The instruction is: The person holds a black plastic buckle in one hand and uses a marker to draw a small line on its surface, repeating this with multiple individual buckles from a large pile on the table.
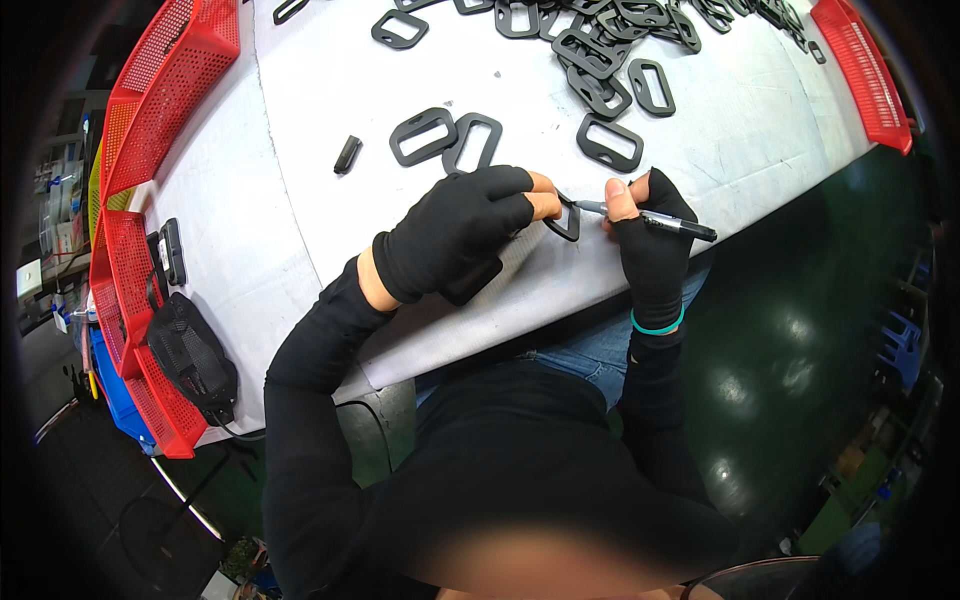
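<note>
In a black fingerless glove, my left hand (470,218) pinches a black oblong frame-shaped part (566,226) near the table's front edge. My right hand (646,225), gloved the same way, is closed around a black marker pen (678,225). The pen's grey tip end points left and meets the part's upper edge; whether it touches cannot be made out. Just beyond my left hand lie two more black frames (422,136), one leaning over the other. Left of them rests a black pen cap (347,155). A dark flat object (472,283) shows partly under my left wrist.
Many similar black frames (600,55) are heaped at the far side of the white-covered table (330,80). Red perforated baskets (170,90) line the left edge, and another red basket (862,75) stands far right. A black mesh pouch (192,358) sits at the left.
</note>
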The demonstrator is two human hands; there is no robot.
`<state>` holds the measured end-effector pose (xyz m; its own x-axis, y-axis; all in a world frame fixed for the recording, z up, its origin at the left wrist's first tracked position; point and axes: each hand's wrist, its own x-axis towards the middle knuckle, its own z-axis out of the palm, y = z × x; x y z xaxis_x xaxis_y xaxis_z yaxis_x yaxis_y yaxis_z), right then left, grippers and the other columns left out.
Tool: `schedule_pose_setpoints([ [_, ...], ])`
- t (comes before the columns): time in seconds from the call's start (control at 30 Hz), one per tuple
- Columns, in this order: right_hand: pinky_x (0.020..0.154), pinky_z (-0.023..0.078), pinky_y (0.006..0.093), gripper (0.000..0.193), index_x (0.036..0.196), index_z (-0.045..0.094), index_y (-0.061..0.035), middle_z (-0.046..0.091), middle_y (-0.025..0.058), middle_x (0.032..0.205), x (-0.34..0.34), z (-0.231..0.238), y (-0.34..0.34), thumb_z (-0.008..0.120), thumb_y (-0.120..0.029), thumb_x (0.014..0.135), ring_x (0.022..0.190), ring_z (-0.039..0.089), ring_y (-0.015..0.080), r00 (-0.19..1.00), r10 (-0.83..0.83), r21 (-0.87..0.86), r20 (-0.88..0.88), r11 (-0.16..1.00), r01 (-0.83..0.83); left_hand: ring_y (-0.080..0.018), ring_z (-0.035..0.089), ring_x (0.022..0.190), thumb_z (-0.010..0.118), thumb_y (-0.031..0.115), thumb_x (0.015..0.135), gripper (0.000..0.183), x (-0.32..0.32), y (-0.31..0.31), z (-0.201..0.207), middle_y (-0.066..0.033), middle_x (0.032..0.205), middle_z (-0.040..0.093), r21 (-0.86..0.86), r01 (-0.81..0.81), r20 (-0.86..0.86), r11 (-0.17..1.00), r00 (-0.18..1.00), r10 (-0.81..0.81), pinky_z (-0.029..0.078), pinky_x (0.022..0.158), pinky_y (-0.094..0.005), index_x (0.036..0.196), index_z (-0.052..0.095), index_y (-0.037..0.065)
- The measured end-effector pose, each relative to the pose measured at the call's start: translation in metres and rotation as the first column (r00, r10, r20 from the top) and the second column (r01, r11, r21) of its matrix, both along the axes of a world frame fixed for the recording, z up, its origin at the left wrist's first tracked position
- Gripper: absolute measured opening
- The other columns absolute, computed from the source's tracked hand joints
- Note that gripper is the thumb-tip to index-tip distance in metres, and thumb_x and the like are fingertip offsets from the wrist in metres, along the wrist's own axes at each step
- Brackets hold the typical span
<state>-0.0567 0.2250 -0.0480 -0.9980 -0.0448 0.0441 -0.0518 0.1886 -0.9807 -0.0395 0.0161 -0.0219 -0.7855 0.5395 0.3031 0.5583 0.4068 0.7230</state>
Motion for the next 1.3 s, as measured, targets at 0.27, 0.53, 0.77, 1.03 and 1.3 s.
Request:
schedule_pose_setpoints([
  [0.27, 0.046, 0.036, 0.0210, 0.025, 0.065, 0.051, -0.0017, 0.049, -0.0018, 0.054, 0.0000, 0.0006, -0.0005, 0.067, -0.012, 0.082, 0.050, 0.042, 0.0028, 1.000, -0.003, -0.018, -0.005, 1.000, 0.003, -0.0166, 0.056, 0.071, 0.058, -0.002, 0.076, 0.028, 0.0003, -0.0002, 0.0020, -0.0083, 0.103, 0.061, -0.018, 0.003, 0.006, 1.000, 1.000, -0.003, 0.046, 0.062, -0.0235, 0.103, 0.059, 0.004],
  [0.53, 0.046, 0.036, 0.0209, 0.025, 0.065, 0.051, -0.0018, 0.049, -0.0020, 0.054, -0.0005, 0.0014, -0.0007, 0.067, -0.012, 0.082, 0.050, 0.042, 0.0027, 1.000, 0.004, -0.020, -0.002, 1.000, -0.004, -0.0175, 0.057, 0.072, 0.058, -0.003, 0.075, 0.029, -0.0001, 0.0001, 0.0020, -0.0086, 0.103, 0.061, -0.028, 0.001, -0.004, 1.000, 1.000, -0.001, 0.047, 0.063, -0.0240, 0.103, 0.059, 0.004],
  [0.77, 0.047, 0.036, 0.0211, 0.025, 0.065, 0.051, -0.0019, 0.049, -0.0020, 0.054, -0.0006, 0.0004, 0.0004, 0.067, -0.011, 0.082, 0.050, 0.042, 0.0029, 1.000, -0.001, -0.018, -0.006, 1.000, 0.000, -0.0181, 0.058, 0.074, 0.059, -0.004, 0.074, 0.030, -0.0006, 0.0001, 0.0028, -0.0088, 0.103, 0.061, -0.031, 0.001, -0.011, 1.000, 1.000, -0.002, 0.047, 0.063, -0.0242, 0.103, 0.059, 0.004],
  [1.03, 0.047, 0.038, 0.0212, 0.025, 0.065, 0.051, -0.0020, 0.052, -0.0001, 0.054, -0.0007, 0.0020, 0.0013, 0.066, -0.012, 0.083, 0.050, 0.046, 0.0042, 1.000, -0.005, 0.001, -0.002, 1.000, 0.005, -0.0182, 0.058, 0.074, 0.058, -0.004, 0.074, 0.030, -0.0008, -0.0006, 0.0024, -0.0090, 0.103, 0.061, -0.044, -0.003, -0.006, 0.999, 1.000, 0.003, 0.047, 0.063, -0.0242, 0.102, 0.059, 0.004],
  [1.3, 0.042, 0.035, 0.0186, 0.024, 0.070, 0.049, -0.0039, 0.055, 0.0045, 0.055, 0.0005, 0.0070, 0.0062, 0.064, -0.015, 0.085, 0.044, 0.045, 0.0046, 0.987, -0.107, -0.252, 0.123, 0.958, 0.135, -0.0182, 0.059, 0.068, 0.066, -0.001, 0.074, 0.022, -0.0054, 0.0038, -0.0019, -0.0069, 0.089, 0.063, -0.069, -0.179, -0.072, 0.981, 0.982, 0.174, 0.047, 0.061, -0.0241, 0.095, 0.061, 0.004],
])
